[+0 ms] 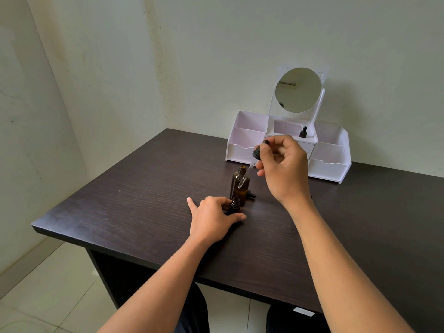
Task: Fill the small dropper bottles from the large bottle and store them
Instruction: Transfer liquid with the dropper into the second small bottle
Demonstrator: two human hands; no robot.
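A large amber bottle (240,183) stands uncapped in the middle of the dark table (144,200). Just in front of it, my left hand (213,219) holds a small open amber bottle (234,205) upright on the tabletop, index finger pointing away. My right hand (281,164) pinches a dropper (249,167) by its black cap, glass tube slanting down in front of the large bottle and ending above the small one. Another small capped dropper bottle (303,132) stands in the middle compartment of the white organizer (242,150).
The organizer stands at the back of the table with a round mirror (298,90) on top. A small black dropper cap (251,194) lies behind the large bottle. The table's left edge drops to a tiled floor.
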